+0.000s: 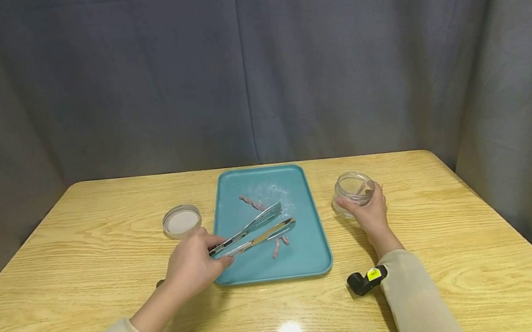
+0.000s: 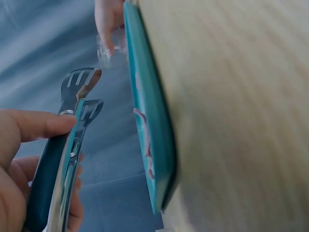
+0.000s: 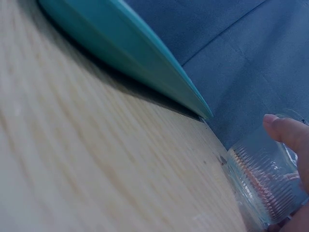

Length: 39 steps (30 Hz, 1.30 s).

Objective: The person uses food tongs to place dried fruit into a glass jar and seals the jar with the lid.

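My left hand (image 1: 193, 263) grips a pair of metal tongs (image 1: 263, 235), whose slotted ends stand apart above the teal tray (image 1: 305, 262). In the left wrist view the thumb presses along one arm of the tongs (image 2: 72, 140). A pink twisted strand (image 1: 252, 203) lies on the tray near a white powdery patch, and another bent pink strand (image 1: 277, 247) lies nearer the front. At the right, my right hand (image 1: 370, 212) holds a lidless clear jar (image 1: 343, 206) standing on the table. Something pinkish (image 3: 253, 181) shows through its ribbed wall.
Left of the tray, a round lid (image 1: 181, 221) lies on the wooden table (image 1: 85, 250), its white inner side up. Grey curtains (image 1: 236, 71) hang behind the table and at both sides. Black wrist cameras (image 1: 367, 281) are worn on both arms.
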### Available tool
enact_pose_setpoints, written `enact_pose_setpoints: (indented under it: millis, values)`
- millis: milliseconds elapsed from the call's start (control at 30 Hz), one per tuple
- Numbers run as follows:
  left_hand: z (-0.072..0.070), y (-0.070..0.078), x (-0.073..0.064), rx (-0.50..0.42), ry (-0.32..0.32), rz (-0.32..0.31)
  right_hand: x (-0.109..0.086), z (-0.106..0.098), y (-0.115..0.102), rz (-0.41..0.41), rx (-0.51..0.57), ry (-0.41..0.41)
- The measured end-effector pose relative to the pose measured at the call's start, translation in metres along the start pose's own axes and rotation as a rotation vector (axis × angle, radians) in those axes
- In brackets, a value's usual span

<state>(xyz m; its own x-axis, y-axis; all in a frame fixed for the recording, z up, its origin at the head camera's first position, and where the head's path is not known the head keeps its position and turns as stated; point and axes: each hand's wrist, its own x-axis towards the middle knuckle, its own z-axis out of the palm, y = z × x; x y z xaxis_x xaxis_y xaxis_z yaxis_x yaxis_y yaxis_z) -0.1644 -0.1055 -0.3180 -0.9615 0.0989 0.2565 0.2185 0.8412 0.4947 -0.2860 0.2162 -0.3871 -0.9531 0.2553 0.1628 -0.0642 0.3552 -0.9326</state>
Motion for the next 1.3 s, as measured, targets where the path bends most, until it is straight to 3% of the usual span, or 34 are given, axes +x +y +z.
enact_pose_setpoints:
  millis: [367,733,1300]
  values:
    - [0.011,-0.005,-0.009,0.071,-0.035,-0.006,0.001,0.001,0.001,0.006,-0.02,0.007]
    - [0.014,-0.006,-0.009,0.133,-0.027,0.009,0.002,0.001,0.002,0.0,-0.016,0.009]
    - [0.012,-0.009,-0.011,0.117,-0.062,0.015,0.001,0.001,0.002,-0.01,-0.02,0.005]
